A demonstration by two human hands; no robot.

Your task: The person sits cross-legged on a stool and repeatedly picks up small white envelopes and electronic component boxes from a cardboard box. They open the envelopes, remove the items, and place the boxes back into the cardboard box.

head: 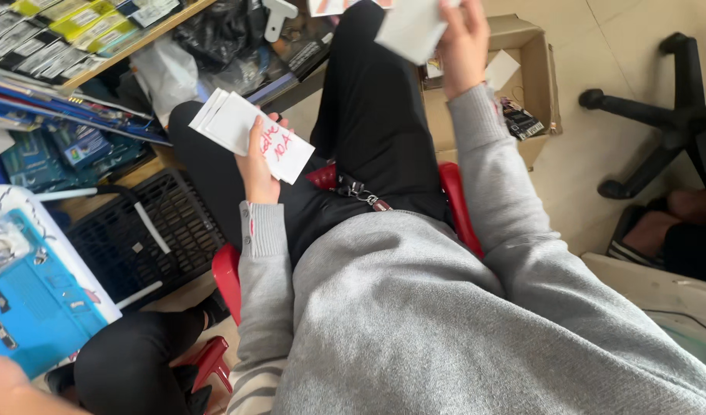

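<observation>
Head: cardboard box point(539, 73) beyond right hand point(462, 42).

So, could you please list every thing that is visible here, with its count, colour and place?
white packets: several, white, one with red handwriting, fanned in the left hand
white packet: one, white, raised in the right hand
cardboard box: one, brown, open, on the floor past the knees
stool: one, red, under the person
plastic crate: one, black, on the floor at left
blue mat: one, blue, at lower left
office chair base: one, black, at upper right
shelf: one, wooden, with packaged goods, at upper left
left hand: holds the fanned packets
right hand: holds the single packet
</observation>
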